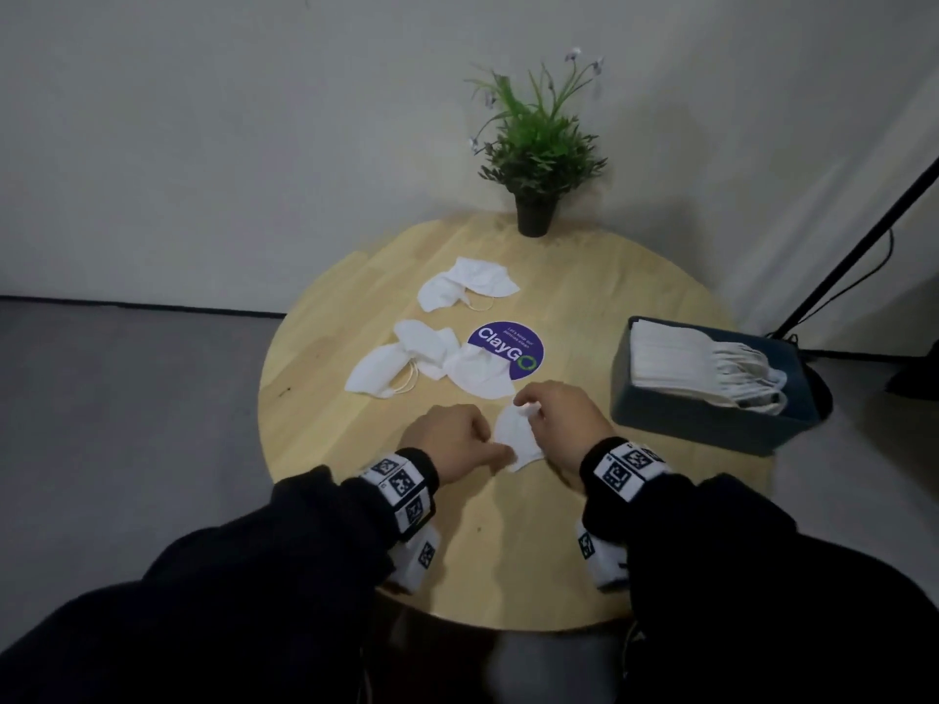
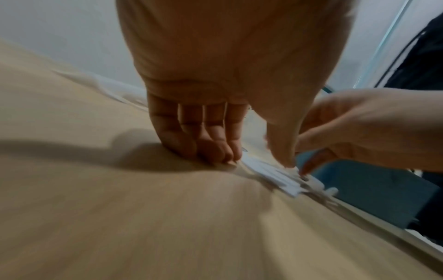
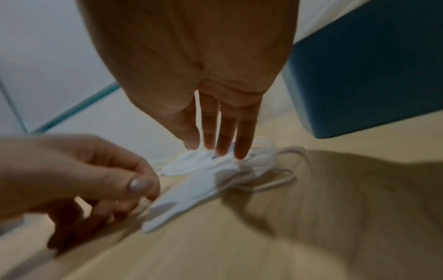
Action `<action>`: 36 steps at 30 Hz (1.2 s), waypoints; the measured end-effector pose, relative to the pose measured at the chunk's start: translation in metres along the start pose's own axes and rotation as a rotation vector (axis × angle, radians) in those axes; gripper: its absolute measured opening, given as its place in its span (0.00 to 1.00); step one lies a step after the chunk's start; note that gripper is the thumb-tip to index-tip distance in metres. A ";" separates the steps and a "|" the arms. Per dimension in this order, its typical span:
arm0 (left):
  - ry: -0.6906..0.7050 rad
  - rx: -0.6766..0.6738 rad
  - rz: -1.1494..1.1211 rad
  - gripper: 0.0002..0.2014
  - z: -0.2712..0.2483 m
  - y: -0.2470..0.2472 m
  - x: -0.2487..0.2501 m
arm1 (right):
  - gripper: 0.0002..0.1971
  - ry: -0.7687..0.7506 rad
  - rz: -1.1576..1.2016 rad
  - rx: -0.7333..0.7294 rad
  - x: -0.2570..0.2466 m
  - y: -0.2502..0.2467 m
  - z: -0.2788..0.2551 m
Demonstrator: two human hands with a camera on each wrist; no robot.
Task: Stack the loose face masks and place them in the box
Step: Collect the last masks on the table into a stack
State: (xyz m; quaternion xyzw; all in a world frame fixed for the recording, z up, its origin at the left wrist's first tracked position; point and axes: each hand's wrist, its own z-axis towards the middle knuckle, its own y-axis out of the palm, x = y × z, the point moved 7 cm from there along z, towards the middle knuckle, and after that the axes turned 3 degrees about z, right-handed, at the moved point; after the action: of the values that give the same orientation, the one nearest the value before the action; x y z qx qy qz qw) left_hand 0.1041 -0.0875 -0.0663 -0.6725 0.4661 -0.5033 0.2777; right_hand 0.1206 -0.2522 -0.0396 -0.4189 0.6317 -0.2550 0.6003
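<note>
On the left of the head frame, several loose masks point(image 1: 429, 355) lie scattered on the tabletop point(image 1: 325, 398), not yet gathered. In the lower centre, the left hand point(image 1: 452, 442) pinches the near corner of one white mask point(image 1: 513, 439) with curled fingers. The right hand point(image 1: 564, 421) presses its far end with nearly straight fingertips, holding nothing. This mask lies flat, and its long axis runs from lower centre toward the upper right. At the right, the box point(image 1: 711, 421) already holds a stack. I think the ear loops could catch under the fingers, so the mask may fold or slide when lifted.
</note>
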 end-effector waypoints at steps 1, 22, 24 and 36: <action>0.013 0.016 0.055 0.25 0.002 0.003 0.003 | 0.19 -0.012 -0.077 0.002 -0.001 0.004 0.006; -0.105 0.174 -1.030 0.13 0.013 -0.106 -0.053 | 0.11 0.440 0.847 0.254 0.034 -0.033 -0.028; -0.070 0.269 -0.923 0.11 0.010 -0.124 -0.060 | 0.07 0.472 0.967 0.247 0.025 -0.042 -0.038; 0.244 0.259 -0.616 0.09 -0.003 -0.143 -0.043 | 0.07 0.374 0.931 0.281 0.008 -0.021 -0.037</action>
State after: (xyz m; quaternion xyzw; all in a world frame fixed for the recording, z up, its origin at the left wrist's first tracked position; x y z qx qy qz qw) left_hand 0.1484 0.0100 0.0371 -0.6756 0.2037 -0.6949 0.1383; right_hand 0.0902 -0.2764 -0.0208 0.0440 0.8073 -0.1138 0.5774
